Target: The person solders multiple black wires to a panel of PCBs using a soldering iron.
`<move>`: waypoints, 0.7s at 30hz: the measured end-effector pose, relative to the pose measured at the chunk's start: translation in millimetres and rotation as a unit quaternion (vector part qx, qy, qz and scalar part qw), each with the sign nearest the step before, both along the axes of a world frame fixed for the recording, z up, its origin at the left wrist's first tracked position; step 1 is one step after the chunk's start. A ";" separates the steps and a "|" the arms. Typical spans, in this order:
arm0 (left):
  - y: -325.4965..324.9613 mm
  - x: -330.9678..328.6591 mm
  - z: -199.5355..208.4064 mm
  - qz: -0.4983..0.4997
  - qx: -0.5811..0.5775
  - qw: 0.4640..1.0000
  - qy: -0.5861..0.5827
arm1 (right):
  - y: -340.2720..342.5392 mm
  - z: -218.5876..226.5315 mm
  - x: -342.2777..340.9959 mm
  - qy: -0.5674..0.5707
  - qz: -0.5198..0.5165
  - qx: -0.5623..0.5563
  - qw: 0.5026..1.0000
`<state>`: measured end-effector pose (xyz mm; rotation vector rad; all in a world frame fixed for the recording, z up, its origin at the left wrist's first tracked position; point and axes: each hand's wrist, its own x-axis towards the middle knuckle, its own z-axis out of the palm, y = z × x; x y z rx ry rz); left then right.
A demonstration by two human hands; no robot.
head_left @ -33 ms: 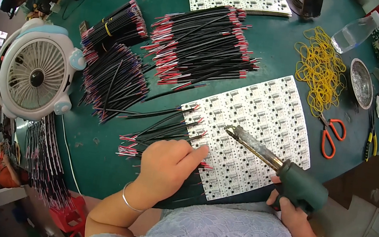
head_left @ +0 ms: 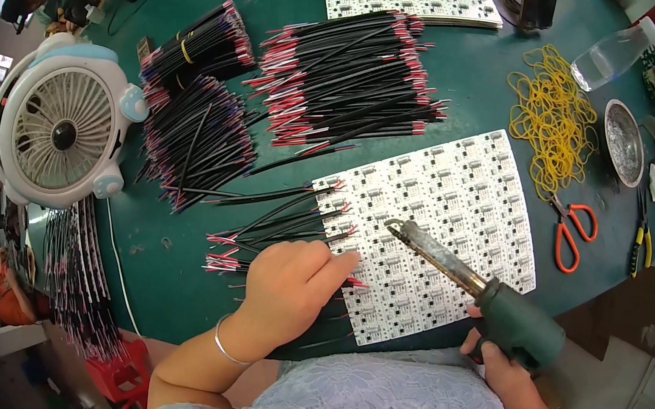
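Note:
A white sheet of circuit boards (head_left: 466, 192) lies tilted on the green table in front of me. Along its left edge, several black wires (head_left: 282, 223) with red and white ends meet the boards. My left hand (head_left: 294, 281) is closed at that edge, pinching a black wire whose red end shows past my fingertips. In my right hand (head_left: 496, 360), partly hidden behind the handle, is a green soldering gun (head_left: 518, 325). Its metal barrel slants left over the sheet, the tip above the boards; whether it touches them I cannot tell.
Piles of black wires (head_left: 356, 80) lie beyond the sheet, with bundled ones (head_left: 202, 48) to the left. A white fan (head_left: 62, 124) stands far left. Yellow rubber bands (head_left: 554, 112), orange-handled scissors (head_left: 571, 235), a metal bowl (head_left: 624, 144) and a clear bottle (head_left: 617, 55) lie right.
The soldering gun's tip has shifted very slightly left and toward me. My left hand holds its place at the sheet's edge.

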<state>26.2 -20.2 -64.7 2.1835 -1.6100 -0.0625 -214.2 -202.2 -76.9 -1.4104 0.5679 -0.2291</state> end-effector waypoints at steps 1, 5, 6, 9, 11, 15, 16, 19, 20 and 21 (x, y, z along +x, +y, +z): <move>0.1 -1.3 -4.4 0.011 0.001 1.000 0.003 | -1.9 0.4 -1.8 0.019 0.038 -0.053 0.998; 1.1 -1.1 -18.3 0.017 -0.047 0.999 0.021 | -2.5 1.9 -4.7 0.033 0.093 -0.167 0.981; 0.1 -1.3 -18.3 0.017 -0.047 0.999 0.021 | -1.9 1.8 -5.7 0.043 0.094 -0.163 0.981; -1.4 -2.1 -18.7 0.020 -0.059 0.997 0.054 | 1.6 0.4 -9.7 0.060 0.072 -0.151 0.984; 0.2 -3.1 -21.6 0.024 -0.062 0.997 0.041 | 1.8 1.2 -8.4 0.065 0.076 -0.160 0.982; -0.8 -6.6 -19.6 0.014 -0.025 0.999 0.029 | -0.9 -0.8 -6.2 0.021 0.143 -0.331 0.933; -0.5 -6.6 -20.2 0.017 -0.021 0.999 0.031 | -1.2 -0.4 -5.3 0.022 0.144 -0.331 0.932; -1.4 -6.1 -20.0 0.019 -0.017 0.999 0.039 | 0.2 0.6 -4.1 0.022 0.155 -0.336 0.929; -1.9 -5.8 -19.7 0.019 -0.017 0.999 0.044 | 2.1 -0.1 -5.5 0.045 0.137 -0.313 0.939; -1.9 -5.3 -20.4 0.020 -0.017 0.999 0.044 | 3.2 -1.2 -5.7 0.067 0.120 -0.289 0.947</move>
